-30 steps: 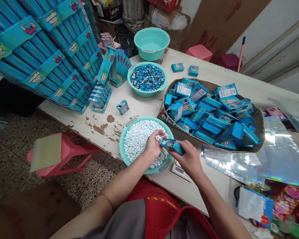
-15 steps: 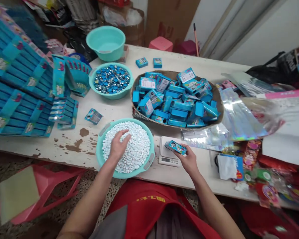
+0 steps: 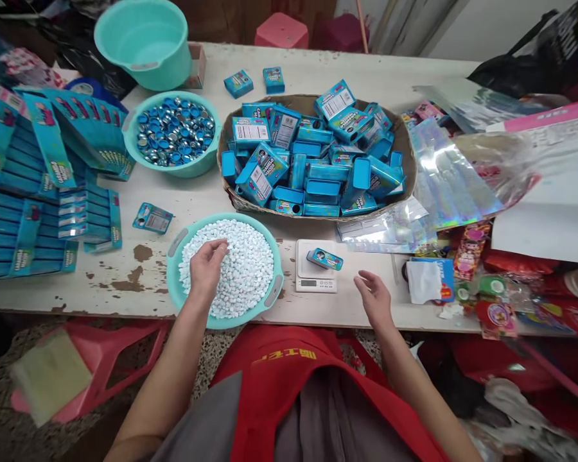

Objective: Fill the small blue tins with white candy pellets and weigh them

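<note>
My left hand (image 3: 208, 268) hovers over white pellet-like candies (image 3: 245, 273) in a turquoise basin (image 3: 176, 289). Thumb and fingertips are drawn together in a pinch; what lies between them is too small to make out. On a small white digital scale (image 3: 316, 286) rests a blue candy tin (image 3: 326, 258), its narrow printed face with a round hole turned up. To the right of the scale, my right hand (image 3: 374, 296) is apart from the tin, its fingers loosely curled and spread, with nothing in them.
A cardboard tray (image 3: 250, 210) holds many blue tins behind the scale. Small round metal lids (image 3: 176, 131) fill another basin (image 3: 207, 160). Blue display boxes (image 3: 24, 231) stand at left, near a loose tin pack (image 3: 153, 219). Shiny plastic bags (image 3: 453, 179) lie at right.
My right hand has let go of the tin on the scale and drawn back to the right. My left hand's fingers have closed into a pinch over the candies. The view has shifted.
</note>
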